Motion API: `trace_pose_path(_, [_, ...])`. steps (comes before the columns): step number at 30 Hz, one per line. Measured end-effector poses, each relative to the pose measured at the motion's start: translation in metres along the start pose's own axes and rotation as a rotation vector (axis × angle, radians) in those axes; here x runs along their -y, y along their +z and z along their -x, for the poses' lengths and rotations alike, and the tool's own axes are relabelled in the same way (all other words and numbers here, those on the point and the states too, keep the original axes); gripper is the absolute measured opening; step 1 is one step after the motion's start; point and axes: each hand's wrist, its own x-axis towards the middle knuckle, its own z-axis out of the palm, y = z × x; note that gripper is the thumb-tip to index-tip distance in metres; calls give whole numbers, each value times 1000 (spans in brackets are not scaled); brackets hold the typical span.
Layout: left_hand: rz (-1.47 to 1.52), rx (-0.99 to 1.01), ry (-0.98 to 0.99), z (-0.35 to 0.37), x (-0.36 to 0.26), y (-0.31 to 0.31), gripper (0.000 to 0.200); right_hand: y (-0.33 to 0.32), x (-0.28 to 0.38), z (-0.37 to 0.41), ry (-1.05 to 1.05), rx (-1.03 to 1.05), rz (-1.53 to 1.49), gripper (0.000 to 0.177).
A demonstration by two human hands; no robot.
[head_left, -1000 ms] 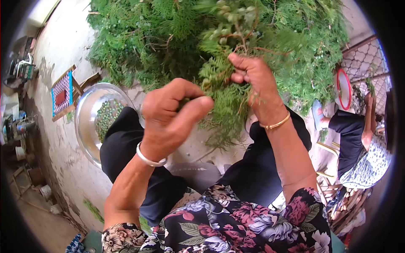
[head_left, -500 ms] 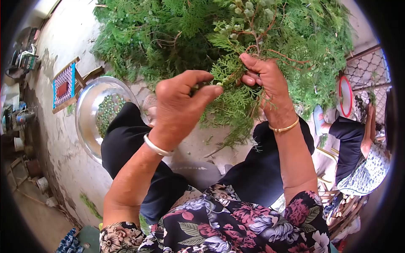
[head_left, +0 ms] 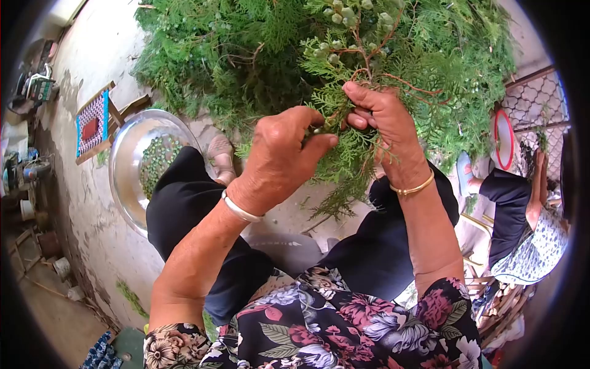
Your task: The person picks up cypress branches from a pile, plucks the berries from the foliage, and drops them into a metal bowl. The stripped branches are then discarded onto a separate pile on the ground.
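My right hand point(head_left: 384, 126) is closed around the stem of a leafy evergreen branch point(head_left: 365, 55) with scale-like sprays, holding it above my knees. Pale green seed cones point(head_left: 347, 15) cluster on its upper twigs. Close against the branch, my left hand point(head_left: 289, 150) has thumb and forefinger around a small green cone point(head_left: 318, 130); the other fingers curl out of sight. Whether that cone is still attached to its twig cannot be seen. By my left knee stands a wide metal basin point(head_left: 126, 166) with many picked green cones point(head_left: 158, 163) inside.
A large heap of cut evergreen branches point(head_left: 203, 55) lies in front of me. At left is a small woven-seat stool point(head_left: 93, 127). Another person point(head_left: 516, 203) sits at the right near a red-rimmed round thing point(head_left: 504, 140) and a wire mesh panel point(head_left: 538, 98).
My left hand has moved right and slightly down, its thumb and forefinger coming in against the branch. My right hand and the branch have shifted a little left.
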Motion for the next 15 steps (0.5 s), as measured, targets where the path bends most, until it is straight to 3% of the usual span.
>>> trace_pose_path(7, [53, 5, -44, -2, -2, 0, 13, 6, 3, 5, 14, -9, -24, 27])
trace_pose_path(12, [147, 173, -185, -6, -16, -26, 8, -5, -5, -3, 58, -72, -7, 26])
trace_pose_path(13, [226, 269, -303, -7, -28, -38, 9, -9, -4, -5, 73, -123, -25, 25])
trace_pose_path(14, [231, 276, -297, -6, -25, -42, 9, -14, -4, -7, 69, -132, -25, 25])
trace_pose_path(15, [540, 272, -444, -4, -21, -45, 13, -19, -3, -9, -7, -138, -101, 24])
